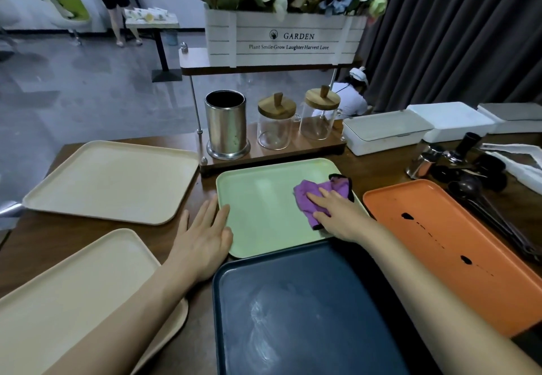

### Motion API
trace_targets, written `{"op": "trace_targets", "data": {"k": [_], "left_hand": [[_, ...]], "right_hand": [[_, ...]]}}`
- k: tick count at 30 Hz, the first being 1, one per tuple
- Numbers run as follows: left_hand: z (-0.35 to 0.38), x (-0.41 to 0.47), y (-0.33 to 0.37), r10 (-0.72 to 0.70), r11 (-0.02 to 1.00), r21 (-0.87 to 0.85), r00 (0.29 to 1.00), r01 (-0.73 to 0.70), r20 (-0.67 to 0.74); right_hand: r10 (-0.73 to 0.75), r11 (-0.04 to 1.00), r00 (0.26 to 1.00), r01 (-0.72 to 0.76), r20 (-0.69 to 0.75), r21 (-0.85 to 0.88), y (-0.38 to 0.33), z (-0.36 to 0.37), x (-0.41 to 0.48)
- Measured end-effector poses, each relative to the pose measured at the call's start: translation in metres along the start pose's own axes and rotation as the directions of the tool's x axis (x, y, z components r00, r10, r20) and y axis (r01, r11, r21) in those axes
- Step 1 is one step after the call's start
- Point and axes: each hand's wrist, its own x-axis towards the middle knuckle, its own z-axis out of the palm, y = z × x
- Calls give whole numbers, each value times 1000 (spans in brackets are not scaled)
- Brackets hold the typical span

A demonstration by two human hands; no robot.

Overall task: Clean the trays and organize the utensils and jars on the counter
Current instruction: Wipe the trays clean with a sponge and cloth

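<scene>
Your left hand (202, 236): it lies flat with straight fingers. The fingertips touch the left rim of the green tray (258, 213). It holds nothing.
Your right hand (337, 213): it lies flat on the purple cloth (313, 194) and presses it down. The fingers are straight, not curled round the cloth.
Purple cloth: it is bunched up inside the green tray, on the tray's right side. It has a black edge.
Green tray: it sits in the middle of the brown counter (369, 166), between your two hands.
Dark blue tray (293, 316): it is just in front of the green tray, nearer to you, and has pale smears on it.
Orange tray (440, 242): it is just right of the green tray. It has black spots and little dashes on it.
Two cream trays: one (111, 181) is left of the green tray. The other (73, 286) is left of it too, but nearer to you.
Metal utensil holder (225, 125): it stands upright on a wooden stand (272, 153) just behind the green tray.
Two glass jars: they (275, 125) (321, 116) stand on the same stand, right of the holder. Both have wooden lids on.
Dark ladles (484, 204): they lie on the counter far right of the green tray, past the orange one.
White boxes (384, 131): they sit behind and to the right of the green tray.
</scene>
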Motion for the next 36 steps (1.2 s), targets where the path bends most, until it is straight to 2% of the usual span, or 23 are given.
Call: {"op": "trace_targets", "data": {"k": [4,8,14,18,22,26,30,33,36], "left_hand": [[0,2,0,3,1000,-28,1000,-3,26],[-5,2,-2,25,998,-55,997,-21,72],[-9,1,-3,54,996,-75,993,-46,102],[-9,0,-3,58,996,-80,993,-50,103],[-8,0,-4,56,996,-79,991,-47,119],[-8,3,-5,63,995,-89,989,-51,137],[-9,6,-4,56,996,-75,987,-45,152],[-10,6,-4,56,997,-54,987,-48,149],[-11,4,-2,46,998,-59,989,-38,141]], "right_hand": [[4,999,999,-7,52,51,8,10,-31],[20,999,997,-17,69,-39,9,6,-5],[197,956,977,-209,-77,-204,-6,-6,72],[323,918,927,-356,-192,-174,-12,-9,97],[371,898,902,-409,-221,-163,-17,-6,109],[264,944,931,-303,-253,-130,-11,-10,103],[-17,997,971,-1,-240,-75,-58,9,88],[-241,969,949,223,-202,-106,-126,35,87],[-289,955,936,266,-203,-132,-142,39,92]]}}
